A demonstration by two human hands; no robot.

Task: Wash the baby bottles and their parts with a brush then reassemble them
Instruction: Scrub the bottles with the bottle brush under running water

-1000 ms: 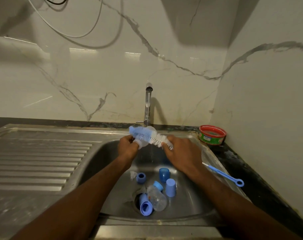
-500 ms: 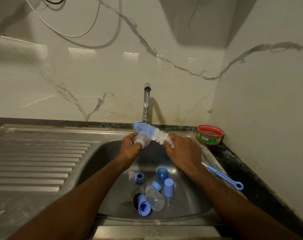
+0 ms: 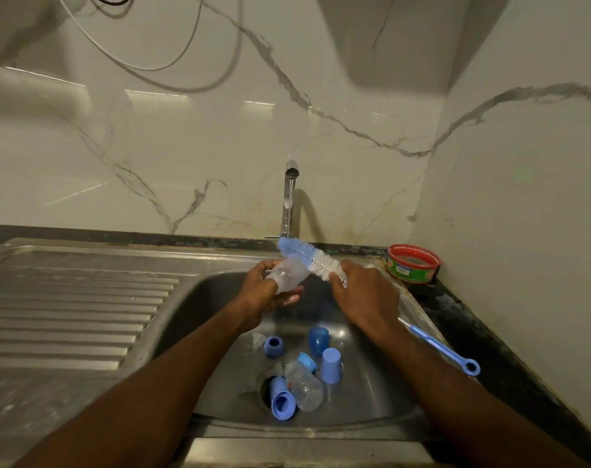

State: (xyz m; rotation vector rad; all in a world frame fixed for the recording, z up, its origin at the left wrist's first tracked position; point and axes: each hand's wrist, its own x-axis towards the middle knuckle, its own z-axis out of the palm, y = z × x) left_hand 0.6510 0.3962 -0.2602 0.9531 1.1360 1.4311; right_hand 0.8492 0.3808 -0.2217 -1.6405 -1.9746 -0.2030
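Left hand (image 3: 265,292) grips a clear bottle part (image 3: 289,273) over the far side of the sink (image 3: 216,298), fingers curled round it from the left, thumb on top; looks like a teat or small clear piece, can't tell exactly which. Right hand (image 3: 365,298) is closed round the handle of the bottle brush (image 3: 309,256); the handle itself is hidden inside the fist. The brush's long axis runs from the right hand up and left, blue tip toward the tap (image 3: 289,201), white bristles nearest the right hand. The bristles lie across the far upper edge of the clear part, touching or just beside it, not inside it. Key relation: the clear part sits left of and slightly nearer than the brush head, so scrubbing likely calls for the right hand to draw the bristles down and left against it while the left hand holds or turns it. In the sink bottom near the drain: a clear bottle (image 3: 304,386) on its side, a blue cap (image 3: 282,401) by the drain, a blue ring (image 3: 273,346), a dark blue cup (image 3: 318,339), a light blue cup (image 3: 332,364). All look unassembled, so the task seems early. A thin blue brush (image 3: 439,347) lies on the right sink edge, and a red-rimmed tub (image 3: 413,263) sits on the desk at far right.
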